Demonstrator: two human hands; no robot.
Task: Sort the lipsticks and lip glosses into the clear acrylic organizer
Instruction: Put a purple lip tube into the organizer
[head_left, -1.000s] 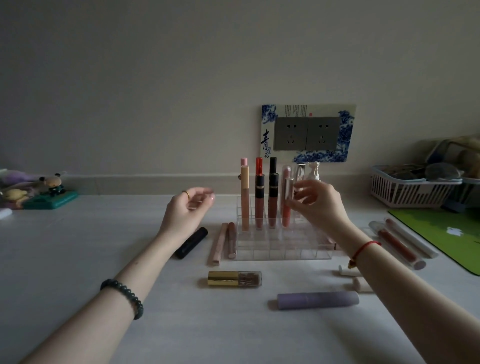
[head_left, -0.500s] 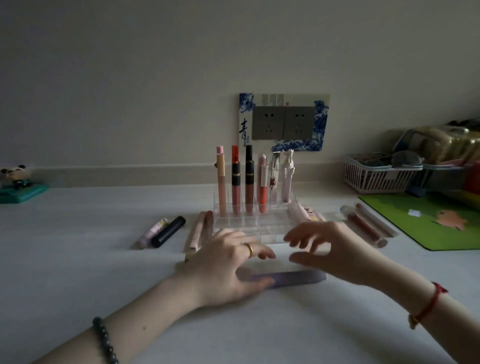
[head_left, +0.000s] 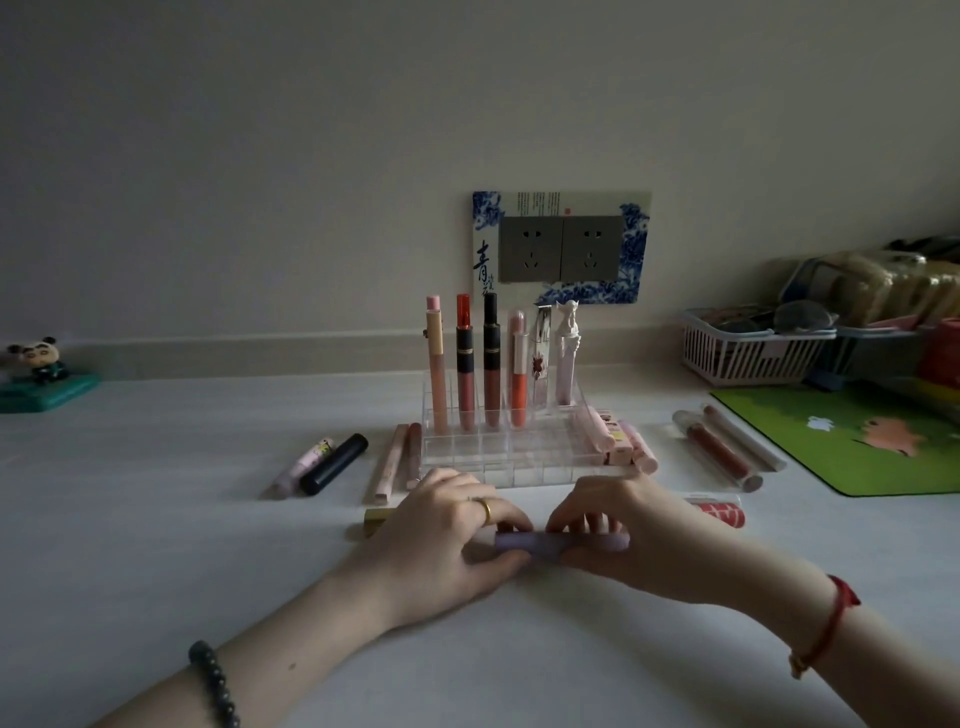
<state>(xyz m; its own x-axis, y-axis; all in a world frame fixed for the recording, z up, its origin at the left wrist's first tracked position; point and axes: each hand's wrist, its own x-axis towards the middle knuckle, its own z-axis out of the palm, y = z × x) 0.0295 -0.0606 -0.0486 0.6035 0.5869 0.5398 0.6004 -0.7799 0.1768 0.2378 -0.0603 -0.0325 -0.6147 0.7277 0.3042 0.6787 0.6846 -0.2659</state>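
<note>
Head view, done: six tubes stand upright in the far row of the clear organizer.
Left to do: black tube, pencils, pink tubes and clear tubes lie loose, so I judge it under half done.
Purple tube: on the table, near side of the organizer, long axis left-right; cap end unclear.
Left hand: curled round its left end.
Right hand: pinches its right part.

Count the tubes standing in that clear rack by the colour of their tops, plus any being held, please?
Pink-topped tubes: 2
Red-topped tube: 1
Black-topped tube: 1
Clear-topped tube: 1
White-topped tube: 1
Purple tube, held by left hand and right hand: 1
Total: 7
</note>
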